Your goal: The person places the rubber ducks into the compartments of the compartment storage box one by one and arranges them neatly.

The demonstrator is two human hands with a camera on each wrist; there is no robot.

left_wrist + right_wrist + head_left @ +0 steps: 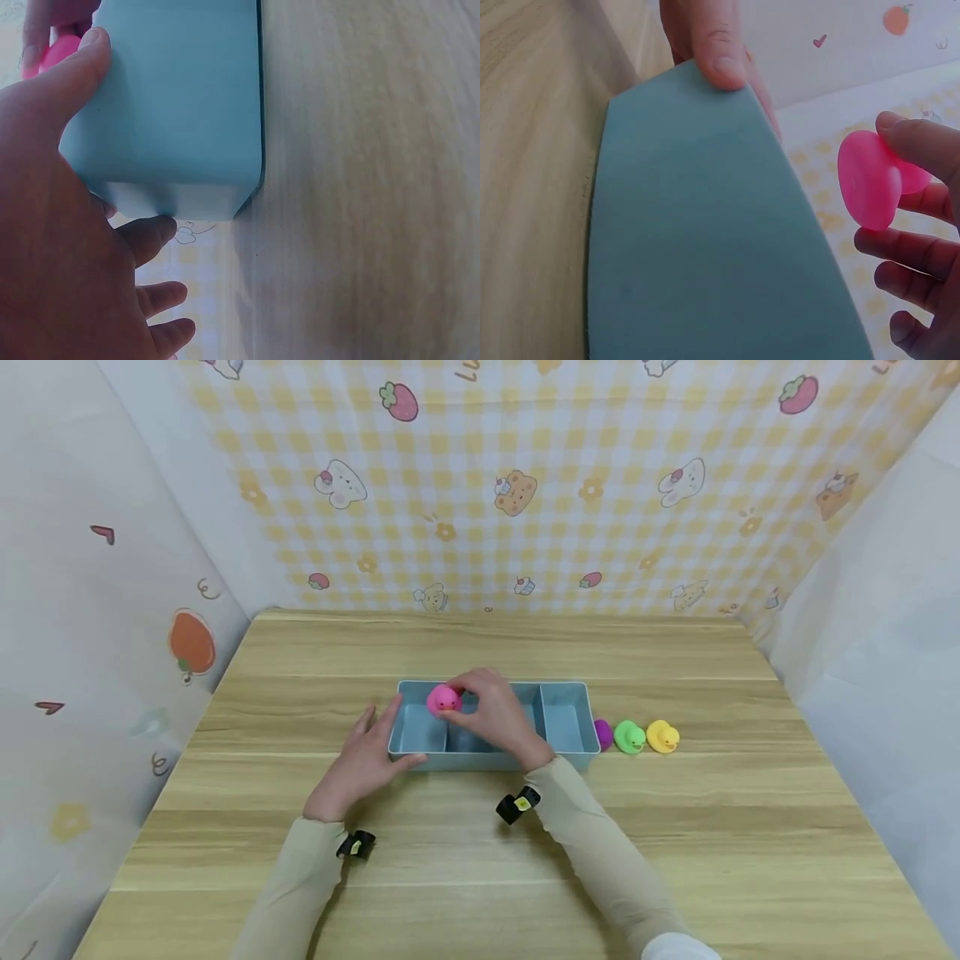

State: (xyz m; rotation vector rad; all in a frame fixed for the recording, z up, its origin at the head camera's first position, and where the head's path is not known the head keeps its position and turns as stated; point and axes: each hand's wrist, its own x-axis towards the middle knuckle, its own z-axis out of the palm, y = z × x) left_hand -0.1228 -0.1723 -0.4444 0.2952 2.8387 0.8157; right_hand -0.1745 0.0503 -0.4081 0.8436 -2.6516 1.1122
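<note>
A pink rubber duck (442, 702) is pinched between the thumb and fingers of my right hand (495, 712), over the left part of a blue-grey divided box (480, 762). In the right wrist view the duck (868, 180) shows its rounded base, apart from the box wall (697, 217). My left hand (362, 768) rests at the box's left end, thumb on the front wall and the other fingers spread along the left side, mostly straight. The right forearm and hand cover part of the middle compartments.
Right of the box, a purple toy (603, 735) partly hidden by the box end, a green duck (629, 737) and a yellow duck (663, 737) stand in a row on the wooden table (465, 893). A patterned cloth (480, 552) hangs behind the table.
</note>
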